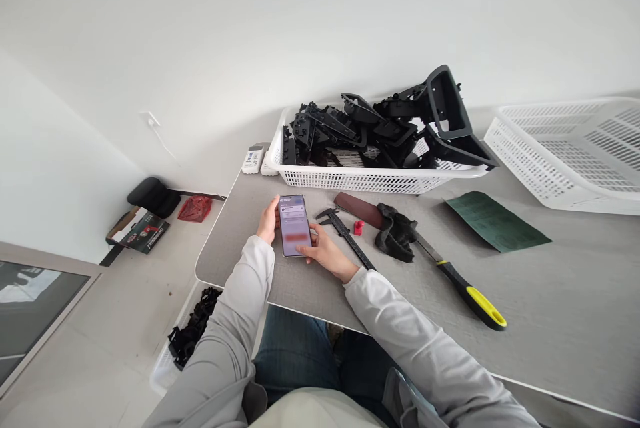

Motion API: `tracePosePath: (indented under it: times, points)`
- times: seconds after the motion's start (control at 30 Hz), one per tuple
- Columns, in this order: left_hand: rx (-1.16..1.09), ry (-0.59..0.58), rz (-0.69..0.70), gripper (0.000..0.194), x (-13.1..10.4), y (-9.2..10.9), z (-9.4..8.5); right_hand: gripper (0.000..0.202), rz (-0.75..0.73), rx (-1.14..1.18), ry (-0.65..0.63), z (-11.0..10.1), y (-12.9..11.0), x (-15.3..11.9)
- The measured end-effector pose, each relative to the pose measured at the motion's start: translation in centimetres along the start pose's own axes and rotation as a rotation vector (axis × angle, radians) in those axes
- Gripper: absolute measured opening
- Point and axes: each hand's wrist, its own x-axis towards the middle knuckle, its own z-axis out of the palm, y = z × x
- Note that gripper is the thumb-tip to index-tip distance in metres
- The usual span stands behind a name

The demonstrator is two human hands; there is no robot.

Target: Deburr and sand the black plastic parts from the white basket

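A smartphone [295, 223] with its screen lit is held upright over the near left part of the table. Along its left edge, my left hand [269, 220] grips it, with most fingers hidden. My right hand [327, 253] holds the lower right edge, its thumb lying over the bottom of the screen. Just right of the phone lies a black caliper [347, 235], partly under my right wrist. Beside that are a small red object [359, 227], a brownish-red strip [357, 208], a crumpled black cloth [395, 233] and a tool with a black and yellow handle [473, 296].
A white basket [360, 181] of black plastic parts [350, 125] stands against the wall, a second white basket [540, 168] at right. A dark green sheet [497, 220] lies between. Small white boxes [253, 159] sit at the table's back left. On the floor are a bin [163, 371] and a carton [143, 228].
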Motion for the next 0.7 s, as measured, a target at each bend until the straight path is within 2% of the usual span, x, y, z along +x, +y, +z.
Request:
tracePosePath:
  times: [0.27,0.43,0.53,0.7]
  points:
    - [0.01,0.013,-0.011,0.043,-0.2,0.1,0.0,0.062,0.037,0.008,0.009,0.0,-0.2,-0.1]
    - [0.025,0.028,-0.028,0.041,0.3,0.1,-0.2,0.066,0.072,0.082,-0.072,0.0,-0.7,-0.4]
    - [0.064,0.025,-0.044,0.042,0.6,0.3,-0.7,0.068,0.041,0.107,-0.116,0.1,-0.9,-0.5]
    - [0.126,0.071,-0.038,0.045,1.0,0.7,-1.3,0.071,0.036,0.111,-0.133,0.3,-1.1,-0.6]
